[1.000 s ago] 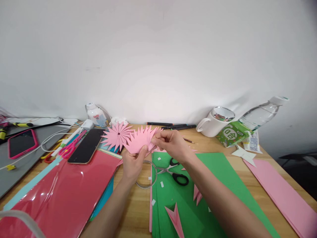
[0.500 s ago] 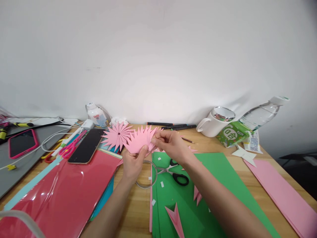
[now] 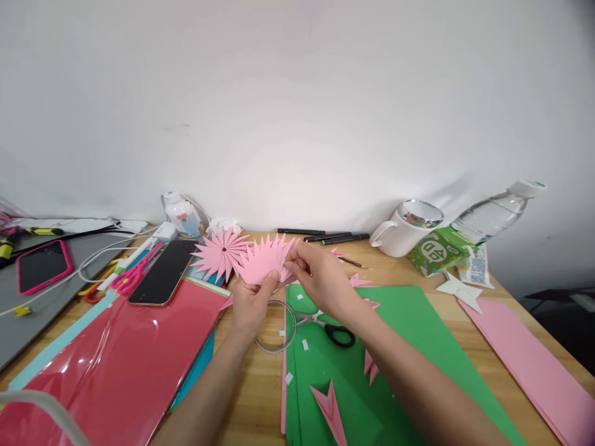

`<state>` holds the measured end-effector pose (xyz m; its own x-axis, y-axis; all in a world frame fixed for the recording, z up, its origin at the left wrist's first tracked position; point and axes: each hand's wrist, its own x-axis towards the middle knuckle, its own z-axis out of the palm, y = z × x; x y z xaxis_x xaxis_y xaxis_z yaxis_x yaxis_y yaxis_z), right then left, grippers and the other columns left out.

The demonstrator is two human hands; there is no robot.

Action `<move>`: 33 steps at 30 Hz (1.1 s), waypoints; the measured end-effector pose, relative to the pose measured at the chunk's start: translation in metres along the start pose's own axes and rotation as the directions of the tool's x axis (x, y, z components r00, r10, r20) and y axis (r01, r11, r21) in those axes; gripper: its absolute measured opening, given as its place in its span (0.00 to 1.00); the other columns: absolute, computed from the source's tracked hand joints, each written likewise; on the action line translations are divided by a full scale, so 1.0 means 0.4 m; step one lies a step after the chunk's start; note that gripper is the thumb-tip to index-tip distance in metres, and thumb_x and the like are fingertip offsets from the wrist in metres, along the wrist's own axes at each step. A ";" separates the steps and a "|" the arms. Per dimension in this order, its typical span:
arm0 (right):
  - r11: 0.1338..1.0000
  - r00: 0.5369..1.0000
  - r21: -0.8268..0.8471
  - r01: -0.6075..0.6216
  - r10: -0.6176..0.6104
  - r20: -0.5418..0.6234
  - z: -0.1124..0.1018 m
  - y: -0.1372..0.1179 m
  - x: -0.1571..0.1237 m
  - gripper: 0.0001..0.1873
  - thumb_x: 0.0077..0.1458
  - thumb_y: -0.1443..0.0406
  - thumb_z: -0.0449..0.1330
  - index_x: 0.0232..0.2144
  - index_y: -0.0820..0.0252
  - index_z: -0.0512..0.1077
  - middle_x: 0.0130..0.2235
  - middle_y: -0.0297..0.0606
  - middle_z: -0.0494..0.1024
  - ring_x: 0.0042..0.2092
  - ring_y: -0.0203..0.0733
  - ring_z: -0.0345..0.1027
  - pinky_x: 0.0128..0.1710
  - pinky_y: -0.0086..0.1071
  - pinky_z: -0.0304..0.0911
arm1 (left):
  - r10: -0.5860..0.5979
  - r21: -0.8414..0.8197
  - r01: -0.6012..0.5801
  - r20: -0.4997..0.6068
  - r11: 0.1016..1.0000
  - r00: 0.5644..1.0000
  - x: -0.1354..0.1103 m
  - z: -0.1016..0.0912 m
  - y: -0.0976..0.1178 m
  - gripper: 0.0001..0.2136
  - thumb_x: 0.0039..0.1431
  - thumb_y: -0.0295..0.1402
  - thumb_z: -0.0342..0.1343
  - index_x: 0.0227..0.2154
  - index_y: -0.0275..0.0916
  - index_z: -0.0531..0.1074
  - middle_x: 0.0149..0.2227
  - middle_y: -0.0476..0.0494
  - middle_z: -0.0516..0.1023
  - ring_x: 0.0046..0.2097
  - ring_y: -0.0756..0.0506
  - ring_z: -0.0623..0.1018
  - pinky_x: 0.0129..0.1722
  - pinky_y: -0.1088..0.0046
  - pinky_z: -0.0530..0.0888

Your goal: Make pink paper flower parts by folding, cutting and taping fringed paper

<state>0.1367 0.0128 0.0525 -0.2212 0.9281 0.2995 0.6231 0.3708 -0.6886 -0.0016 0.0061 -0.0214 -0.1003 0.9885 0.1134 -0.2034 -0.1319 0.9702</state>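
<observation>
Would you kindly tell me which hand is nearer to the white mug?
Right: the right hand is left of the white mug; the left hand is farther left.

Left hand [image 3: 251,303] holding spiky pink paper fan [image 3: 258,263], right hand [image 3: 323,275] pinching its edge

Wooden table [image 3: 260,402] beneath pink sheets [image 3: 530,365] and mug [image 3: 395,238]

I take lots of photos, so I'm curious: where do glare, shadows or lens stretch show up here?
All in the head view: white glare on the glossy red sheet; soft shadows on the wall behind the white mug; the water bottle leans outward, perhaps partly wide-lens stretch; the spiky pink paper piece looks fairly crisp.
</observation>
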 end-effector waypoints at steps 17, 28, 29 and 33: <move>0.999 1.000 0.035 0.001 -0.002 0.008 -0.006 0.002 0.000 0.15 0.51 0.74 0.57 0.19 0.57 0.56 0.21 0.26 0.56 0.25 0.33 0.50 0.27 0.28 0.46 | -0.027 -0.051 0.027 0.012 0.998 1.000 0.004 -0.001 -0.001 0.17 0.47 0.41 0.65 0.37 0.34 0.78 0.36 0.39 0.82 0.38 0.40 0.82 0.38 0.65 0.79; 0.997 1.000 0.080 -0.005 0.004 0.008 0.003 0.008 0.001 0.16 0.51 0.75 0.58 0.19 0.58 0.58 0.20 0.25 0.55 0.24 0.32 0.49 0.27 0.28 0.46 | -0.016 -0.129 0.020 0.032 0.991 0.999 -0.001 0.005 0.005 0.19 0.47 0.40 0.65 0.41 0.35 0.77 0.41 0.38 0.82 0.42 0.39 0.81 0.42 0.63 0.78; 0.999 1.000 0.053 0.007 -0.007 -0.002 0.003 0.007 0.000 0.16 0.52 0.75 0.57 0.19 0.58 0.57 0.21 0.26 0.56 0.24 0.32 0.49 0.27 0.28 0.46 | -0.010 -0.124 0.013 0.029 0.992 1.000 -0.001 0.005 0.005 0.18 0.47 0.40 0.66 0.40 0.35 0.78 0.40 0.38 0.82 0.41 0.40 0.81 0.41 0.63 0.79; 0.998 0.999 -0.051 0.045 -0.045 0.009 0.001 0.004 -0.002 0.16 0.55 0.73 0.56 0.20 0.57 0.56 0.22 0.28 0.59 0.26 0.34 0.53 0.27 0.28 0.46 | 0.005 -0.102 -0.005 -0.002 0.995 1.000 -0.001 0.006 0.010 0.17 0.46 0.40 0.66 0.38 0.35 0.79 0.32 0.42 0.82 0.35 0.42 0.81 0.38 0.65 0.79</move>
<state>0.1376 0.0127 0.0511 -0.2559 0.9108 0.3240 0.6501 0.4102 -0.6396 0.0001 0.0053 -0.0170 -0.1034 0.9877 0.1173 -0.3007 -0.1435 0.9429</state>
